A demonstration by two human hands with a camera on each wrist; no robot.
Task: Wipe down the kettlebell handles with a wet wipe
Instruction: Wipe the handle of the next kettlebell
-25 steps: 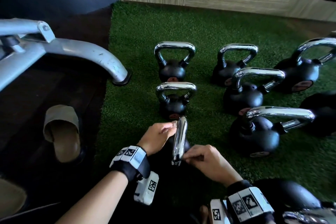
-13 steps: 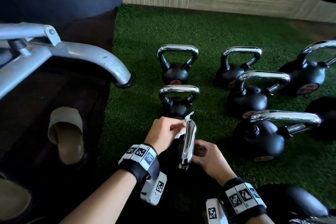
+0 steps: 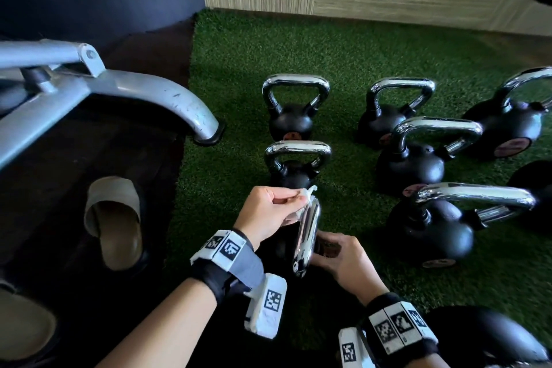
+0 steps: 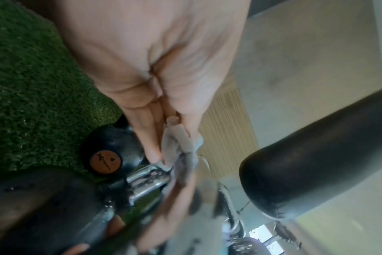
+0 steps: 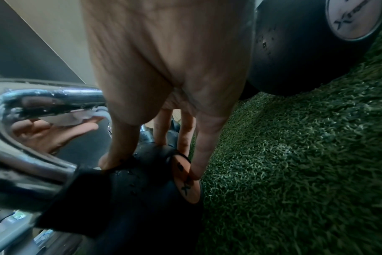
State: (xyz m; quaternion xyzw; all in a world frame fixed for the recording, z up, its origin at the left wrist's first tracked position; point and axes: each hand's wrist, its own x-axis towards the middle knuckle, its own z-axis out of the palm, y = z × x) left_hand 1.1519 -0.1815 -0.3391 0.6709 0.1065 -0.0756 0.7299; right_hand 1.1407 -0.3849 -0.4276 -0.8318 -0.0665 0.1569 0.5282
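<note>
Green fake grass (image 3: 343, 48) covers the floor, with a wood-look wall behind it and a dark floor on the left. Many black kettlebells with shiny handles stand on the grass. A grey metal bench leg (image 3: 167, 98) and a tan slipper (image 3: 115, 218) sit on the dark floor.

One small kettlebell (image 5: 142, 186) is right in front of the person. It seems turned so its shiny handle (image 3: 307, 236) points at the person, end-on. That way the wipe can likely reach all around the bar.

The right hand (image 3: 343, 257) steadies the black ball. Its fingers (image 5: 204, 155) are spread a little and press on the ball and its orange round badge (image 5: 185, 181). They are not wrapped around anything. I think this hand is there to stop the kettlebell from rolling while the other hand rubs.

The left hand (image 3: 265, 209) holds the wet wipe (image 3: 309, 191). The thumb and fingers (image 4: 150, 138) are squeezed together on a bunched bit of the wipe (image 4: 181, 138). The rest of the wipe hangs down onto the far end of the handle, where the bar curves.

The wipe is touching that handle now, so this one is being cleaned. The other kettlebell handles (image 3: 295, 84) stand apart on the grass, with no wipe on them.
</note>
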